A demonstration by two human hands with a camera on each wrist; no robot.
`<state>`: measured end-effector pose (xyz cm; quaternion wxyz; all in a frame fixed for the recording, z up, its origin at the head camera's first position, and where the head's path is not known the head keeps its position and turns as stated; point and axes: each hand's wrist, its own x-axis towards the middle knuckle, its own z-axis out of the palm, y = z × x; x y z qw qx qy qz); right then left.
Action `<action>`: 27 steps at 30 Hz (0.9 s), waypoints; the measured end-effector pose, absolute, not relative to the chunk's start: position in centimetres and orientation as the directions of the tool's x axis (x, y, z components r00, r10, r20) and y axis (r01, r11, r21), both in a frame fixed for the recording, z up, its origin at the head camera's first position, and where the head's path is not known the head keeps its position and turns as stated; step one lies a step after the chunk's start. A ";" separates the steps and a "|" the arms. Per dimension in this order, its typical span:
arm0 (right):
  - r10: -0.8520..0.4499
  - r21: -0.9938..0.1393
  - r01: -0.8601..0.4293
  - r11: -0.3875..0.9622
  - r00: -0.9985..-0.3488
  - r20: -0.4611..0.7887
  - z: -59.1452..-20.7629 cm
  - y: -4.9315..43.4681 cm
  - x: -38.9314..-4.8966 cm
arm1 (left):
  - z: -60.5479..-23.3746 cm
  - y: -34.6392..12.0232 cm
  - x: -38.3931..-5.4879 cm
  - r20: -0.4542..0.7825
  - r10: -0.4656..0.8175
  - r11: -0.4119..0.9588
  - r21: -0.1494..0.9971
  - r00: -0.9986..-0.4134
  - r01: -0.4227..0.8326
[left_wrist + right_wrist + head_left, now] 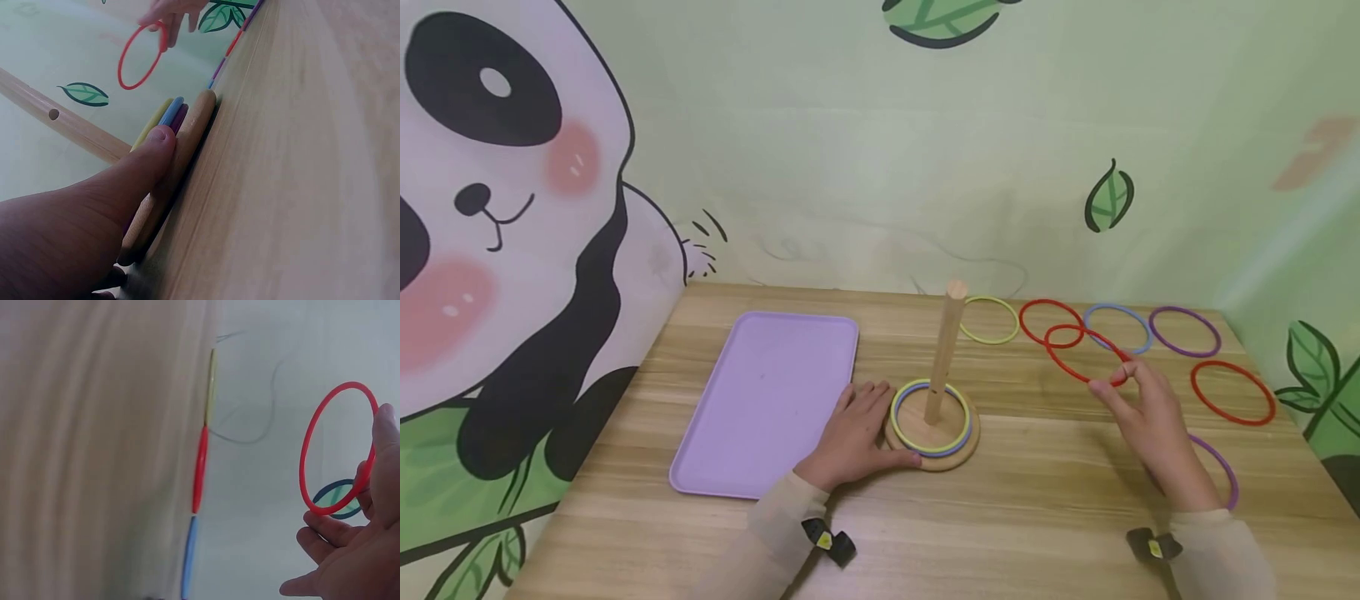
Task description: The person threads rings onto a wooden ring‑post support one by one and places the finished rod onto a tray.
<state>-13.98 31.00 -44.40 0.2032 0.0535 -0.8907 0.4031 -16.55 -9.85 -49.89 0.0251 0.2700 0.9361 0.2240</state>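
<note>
My right hand [1157,433] pinches a red ring [302,456] between thumb and forefinger, above the table to the right of a wooden post [945,350]. The post rises upright from a round wooden base [917,412]. A yellow-green ring [932,452] and a blue ring [170,112] lie stacked around it, with a purple ring [180,119] beneath them in the left wrist view. My left hand [857,437] rests against the left side of the base. Its thumb touches the front edge by the rings, and its fingers stretch forward beside the base.
A lilac tray [767,400] lies left of the base. Along the back lie a yellow-green ring [989,342], a red ring [1021,321], a blue ring [1150,333] and a purple ring [1187,308]. Further right are another red ring [1192,379] and a partly hidden purple ring [1234,479].
</note>
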 end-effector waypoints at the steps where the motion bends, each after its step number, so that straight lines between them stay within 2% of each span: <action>1: 0.071 -0.704 -0.256 0.662 -0.914 0.400 -44.1 30.9 -13.9 | -49.9 -9.8 -16.6 0.074 0.518 0.754 0.432 -0.852 0.495; 6: 0.074 -0.744 -0.269 0.611 -0.917 0.392 -42.8 30.4 -13.9 | -49.9 -9.8 -16.5 0.067 0.518 0.755 0.434 -0.853 0.492; 14: 0.020 -0.691 -0.374 0.618 -0.872 0.490 -40.8 29.7 -14.4 | -49.9 -9.8 -16.5 0.066 0.515 0.758 0.430 -0.855 0.490; 27: -0.018 -0.684 -0.407 0.605 -0.866 0.500 -39.2 29.5 -15.0 | -49.8 -9.8 -16.5 0.072 0.511 0.755 0.439 -0.856 0.487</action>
